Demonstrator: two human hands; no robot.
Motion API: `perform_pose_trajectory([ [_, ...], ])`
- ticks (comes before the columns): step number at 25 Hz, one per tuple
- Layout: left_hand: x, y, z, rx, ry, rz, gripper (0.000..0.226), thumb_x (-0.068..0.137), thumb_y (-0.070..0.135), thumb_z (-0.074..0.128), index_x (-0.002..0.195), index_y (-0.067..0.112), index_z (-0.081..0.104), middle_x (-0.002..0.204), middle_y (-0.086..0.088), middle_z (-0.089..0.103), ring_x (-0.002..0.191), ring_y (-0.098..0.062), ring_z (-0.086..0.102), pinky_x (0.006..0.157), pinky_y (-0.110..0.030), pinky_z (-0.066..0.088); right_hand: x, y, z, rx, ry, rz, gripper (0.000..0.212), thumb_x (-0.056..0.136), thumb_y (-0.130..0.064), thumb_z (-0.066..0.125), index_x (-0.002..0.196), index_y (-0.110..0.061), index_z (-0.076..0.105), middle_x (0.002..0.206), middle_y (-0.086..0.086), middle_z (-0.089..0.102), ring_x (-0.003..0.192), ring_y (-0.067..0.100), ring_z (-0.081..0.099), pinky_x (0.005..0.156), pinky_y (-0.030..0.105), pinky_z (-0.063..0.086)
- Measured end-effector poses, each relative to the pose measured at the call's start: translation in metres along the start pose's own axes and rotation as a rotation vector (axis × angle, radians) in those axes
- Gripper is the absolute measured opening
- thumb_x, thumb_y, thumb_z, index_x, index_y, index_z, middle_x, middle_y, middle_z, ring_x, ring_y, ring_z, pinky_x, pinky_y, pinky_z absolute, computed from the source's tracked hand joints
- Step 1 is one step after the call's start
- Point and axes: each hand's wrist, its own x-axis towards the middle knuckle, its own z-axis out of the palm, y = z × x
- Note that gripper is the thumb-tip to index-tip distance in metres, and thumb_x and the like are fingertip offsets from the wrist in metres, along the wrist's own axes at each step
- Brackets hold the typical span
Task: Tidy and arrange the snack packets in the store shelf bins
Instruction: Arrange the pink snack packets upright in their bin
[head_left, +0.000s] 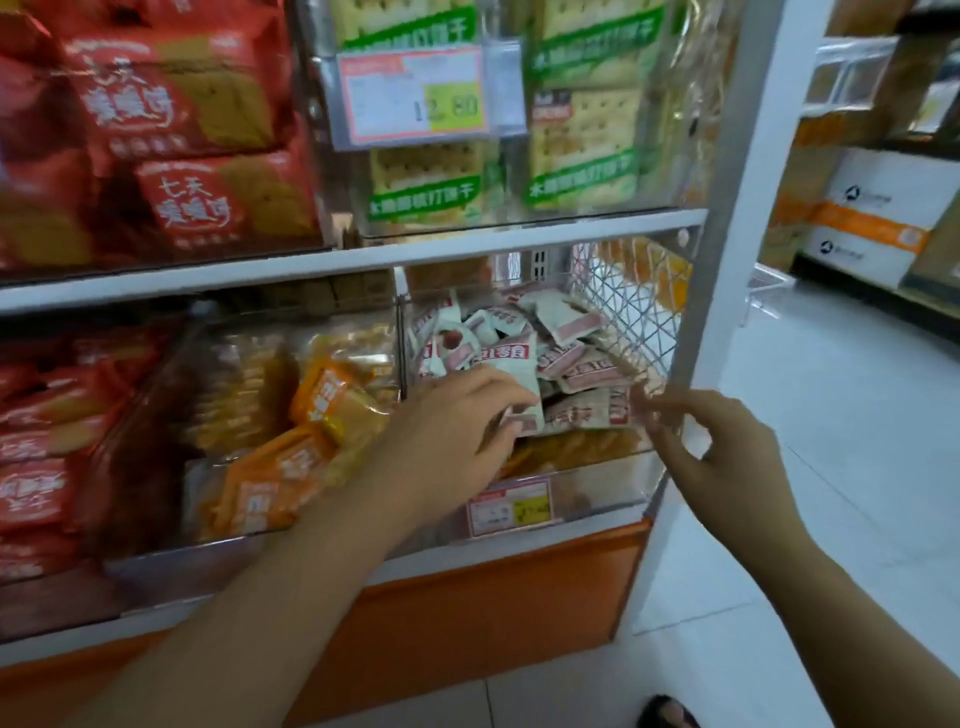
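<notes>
Inside the clear right-hand bin (597, 480) of the lower shelf, the left hand (457, 431) pinches one white-and-red packet (522, 395) atop the heaped packets (550, 348), orange packets (311, 431) crowding the bin's left divider, while the right hand (727, 462), fingers loosely curled, hovers at its open right corner.

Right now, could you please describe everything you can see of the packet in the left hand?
The packet is a small, white, crinkly wrapper with a red printed band, plastic by the look of it. The left hand pinches it between thumb and fingers, above the front of the bin of similar white packets. Blur hides its lettering. The right hand is not touching it.
</notes>
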Motion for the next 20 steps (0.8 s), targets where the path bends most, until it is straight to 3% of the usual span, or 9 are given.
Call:
perform_pose_trajectory([
  [3, 0.051, 0.027, 0.027, 0.095, -0.199, 0.174, 0.033, 0.096, 0.029, 0.046, 0.128, 0.03, 0.053, 0.133, 0.01, 0.05, 0.123, -0.011, 0.043, 0.106, -0.039, 0.033, -0.001, 0.025, -0.008, 0.06, -0.082, 0.062, 0.015, 0.087, -0.015, 0.062, 0.1, -0.017, 0.07, 0.093, -0.011, 0.061, 0.087, 0.009, 0.054, 0.078, 0.023, 0.042],
  [6, 0.094, 0.043, 0.056, 0.232, -0.333, 0.288, 0.037, 0.095, 0.036, 0.047, 0.131, 0.031, 0.05, 0.139, 0.006, 0.047, 0.13, -0.014, 0.037, 0.111, -0.037, 0.024, 0.005, 0.043, -0.008, 0.102, -0.17, 0.063, 0.016, 0.088, -0.017, 0.06, 0.099, -0.024, 0.069, 0.091, -0.019, 0.06, 0.082, 0.0, 0.055, 0.073, 0.011, 0.041],
  [8, 0.11, 0.041, 0.066, 0.26, -0.374, 0.325, 0.035, 0.09, 0.047, 0.049, 0.121, 0.031, 0.056, 0.129, 0.004, 0.053, 0.122, -0.016, 0.043, 0.108, -0.039, 0.03, 0.009, 0.049, -0.008, 0.14, -0.188, 0.077, 0.016, 0.089, -0.017, 0.059, 0.097, -0.026, 0.069, 0.088, -0.02, 0.061, 0.081, -0.006, 0.056, 0.071, 0.006, 0.04],
  [10, 0.118, 0.035, 0.066, 0.304, -0.347, 0.399, 0.023, 0.084, 0.047, 0.048, 0.095, 0.029, 0.058, 0.109, 0.005, 0.058, 0.107, -0.015, 0.05, 0.104, -0.04, 0.033, 0.012, 0.053, -0.008, 0.148, -0.212, 0.08, 0.016, 0.089, -0.018, 0.058, 0.097, -0.027, 0.068, 0.086, -0.021, 0.061, 0.081, -0.007, 0.056, 0.073, 0.006, 0.04],
  [13, 0.122, 0.018, 0.053, 0.423, -0.342, 0.408, 0.007, 0.08, 0.027, 0.047, 0.079, 0.025, 0.054, 0.083, 0.01, 0.056, 0.085, -0.009, 0.05, 0.115, -0.03, 0.012, 0.016, 0.057, -0.01, 0.178, -0.243, 0.092, 0.016, 0.089, -0.019, 0.058, 0.098, -0.028, 0.068, 0.087, -0.019, 0.063, 0.083, -0.004, 0.058, 0.079, 0.012, 0.045],
  [17, 0.117, 0.009, 0.042, 0.515, -0.453, 0.347, 0.023, 0.084, 0.02, 0.047, 0.098, 0.028, 0.063, 0.094, 0.012, 0.062, 0.093, -0.01, 0.052, 0.107, -0.027, 0.024, 0.018, 0.056, -0.011, 0.216, -0.236, 0.136, 0.015, 0.088, -0.02, 0.059, 0.097, -0.026, 0.069, 0.09, -0.011, 0.068, 0.086, 0.003, 0.063, 0.084, 0.02, 0.049],
  [20, 0.122, 0.02, 0.046, 0.447, -0.487, 0.227, 0.048, 0.082, 0.016, 0.048, 0.125, 0.038, 0.052, 0.108, 0.013, 0.063, 0.105, -0.012, 0.049, 0.105, -0.032, 0.028, 0.02, 0.054, -0.009, 0.213, -0.219, 0.165, 0.013, 0.088, -0.021, 0.06, 0.096, -0.026, 0.069, 0.088, -0.01, 0.067, 0.084, 0.004, 0.063, 0.084, 0.021, 0.049],
])
